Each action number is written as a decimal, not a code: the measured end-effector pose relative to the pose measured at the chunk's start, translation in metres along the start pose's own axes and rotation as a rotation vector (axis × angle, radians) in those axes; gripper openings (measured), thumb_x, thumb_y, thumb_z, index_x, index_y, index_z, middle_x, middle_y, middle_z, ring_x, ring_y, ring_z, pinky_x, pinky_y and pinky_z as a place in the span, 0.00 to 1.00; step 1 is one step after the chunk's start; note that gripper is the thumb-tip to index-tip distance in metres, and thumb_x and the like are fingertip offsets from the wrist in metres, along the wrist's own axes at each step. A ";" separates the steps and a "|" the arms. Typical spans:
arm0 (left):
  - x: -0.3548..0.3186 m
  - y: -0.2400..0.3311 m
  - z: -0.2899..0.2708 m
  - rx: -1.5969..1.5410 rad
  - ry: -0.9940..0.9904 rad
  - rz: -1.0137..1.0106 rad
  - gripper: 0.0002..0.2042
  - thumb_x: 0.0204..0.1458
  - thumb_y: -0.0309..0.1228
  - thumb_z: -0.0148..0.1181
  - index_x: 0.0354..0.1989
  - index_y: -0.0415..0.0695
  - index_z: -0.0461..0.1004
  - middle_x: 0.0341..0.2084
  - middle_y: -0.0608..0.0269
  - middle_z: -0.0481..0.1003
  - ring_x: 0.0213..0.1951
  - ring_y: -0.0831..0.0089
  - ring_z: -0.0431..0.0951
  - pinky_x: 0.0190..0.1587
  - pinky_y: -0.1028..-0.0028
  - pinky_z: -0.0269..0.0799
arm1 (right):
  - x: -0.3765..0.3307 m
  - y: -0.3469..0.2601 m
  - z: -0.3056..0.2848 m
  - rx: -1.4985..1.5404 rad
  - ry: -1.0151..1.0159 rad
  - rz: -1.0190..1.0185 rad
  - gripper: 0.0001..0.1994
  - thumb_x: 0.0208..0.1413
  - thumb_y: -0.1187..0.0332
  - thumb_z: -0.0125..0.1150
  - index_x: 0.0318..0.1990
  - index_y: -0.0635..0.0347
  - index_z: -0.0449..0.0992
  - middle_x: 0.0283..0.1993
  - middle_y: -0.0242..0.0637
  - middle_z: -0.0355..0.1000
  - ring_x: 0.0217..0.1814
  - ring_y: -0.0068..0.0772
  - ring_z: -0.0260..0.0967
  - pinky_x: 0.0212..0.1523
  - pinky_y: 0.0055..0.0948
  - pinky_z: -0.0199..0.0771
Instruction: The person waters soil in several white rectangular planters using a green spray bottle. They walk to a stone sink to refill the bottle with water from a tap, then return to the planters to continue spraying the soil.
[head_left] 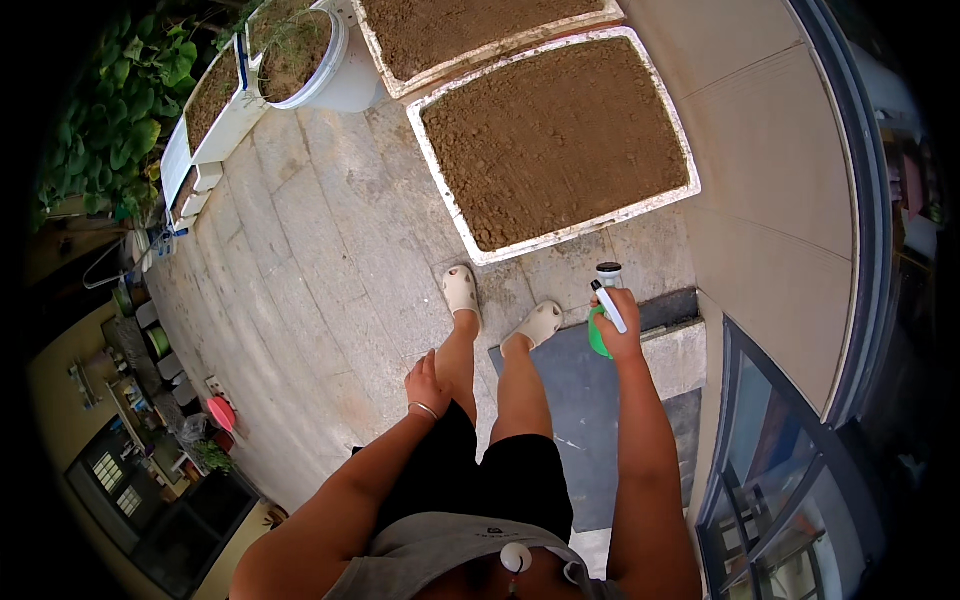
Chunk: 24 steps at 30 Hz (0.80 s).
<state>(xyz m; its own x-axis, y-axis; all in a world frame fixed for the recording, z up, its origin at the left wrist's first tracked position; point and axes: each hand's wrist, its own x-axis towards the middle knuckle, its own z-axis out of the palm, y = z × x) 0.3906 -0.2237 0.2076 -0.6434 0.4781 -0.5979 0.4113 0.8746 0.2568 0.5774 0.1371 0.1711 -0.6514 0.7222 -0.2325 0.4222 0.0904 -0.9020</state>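
In my right hand (625, 330) is a green spray bottle (599, 334) with a white head and a black nozzle tip, my fingers closed round it. Just beyond that hand stands a small clear jar (609, 272) with a black lid. My left hand (425, 383), a bracelet at its wrist, rests by my left knee with its fingers lying loosely and holds nothing. Ahead of my feet sits a white foam box (585, 240) filled with brown soil (560, 140). The soil surface is fairly level, with small clods at its left side.
Another soil-filled box (490, 68) adjoins it at the far side. A white bucket (345, 75) and white planters (222, 130) stand at far left beside leafy plants (130, 95). A wall (770, 190) and glass door (770, 440) border the right. A dark mat (590, 420) lies underfoot.
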 end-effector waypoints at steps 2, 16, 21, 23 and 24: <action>-0.008 0.004 0.010 0.066 0.011 0.065 0.36 0.41 0.34 0.60 0.64 0.41 0.60 0.56 0.49 0.68 0.57 0.53 0.68 0.61 0.56 0.59 | -0.007 0.010 -0.002 -0.039 0.032 -0.019 0.20 0.36 0.82 0.55 0.42 0.58 0.77 0.40 0.41 0.72 0.44 0.44 0.69 0.46 0.36 0.69; -0.015 -0.021 0.026 0.277 -0.162 -0.078 0.40 0.43 0.39 0.62 0.67 0.43 0.55 0.65 0.56 0.59 0.65 0.59 0.60 0.68 0.48 0.43 | -0.018 0.063 -0.031 0.005 0.216 0.143 0.19 0.36 0.81 0.57 0.40 0.57 0.76 0.39 0.39 0.73 0.44 0.42 0.68 0.48 0.37 0.68; -0.012 -0.028 0.035 0.323 -0.174 -0.047 0.40 0.43 0.39 0.62 0.67 0.42 0.54 0.66 0.55 0.58 0.65 0.59 0.60 0.68 0.48 0.42 | -0.038 0.096 -0.041 0.099 0.297 0.212 0.19 0.36 0.81 0.57 0.41 0.59 0.76 0.42 0.40 0.72 0.46 0.43 0.69 0.50 0.37 0.68; -0.012 -0.026 0.036 0.339 -0.176 -0.039 0.41 0.42 0.39 0.62 0.67 0.42 0.54 0.66 0.55 0.58 0.65 0.59 0.60 0.68 0.48 0.42 | -0.041 0.091 -0.046 0.079 0.359 0.168 0.17 0.36 0.81 0.57 0.39 0.61 0.75 0.41 0.39 0.72 0.47 0.42 0.69 0.51 0.36 0.67; -0.013 -0.025 0.035 0.341 -0.181 -0.042 0.41 0.42 0.39 0.62 0.67 0.42 0.54 0.66 0.55 0.58 0.65 0.59 0.60 0.68 0.48 0.42 | -0.043 0.095 -0.046 0.094 0.348 0.192 0.17 0.36 0.82 0.57 0.39 0.61 0.75 0.41 0.38 0.72 0.46 0.41 0.69 0.51 0.36 0.67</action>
<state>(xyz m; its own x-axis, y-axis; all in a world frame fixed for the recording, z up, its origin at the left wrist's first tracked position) 0.4111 -0.2550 0.1825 -0.5528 0.3936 -0.7345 0.5974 0.8017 -0.0200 0.6746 0.1462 0.1122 -0.3071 0.9104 -0.2774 0.4456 -0.1201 -0.8871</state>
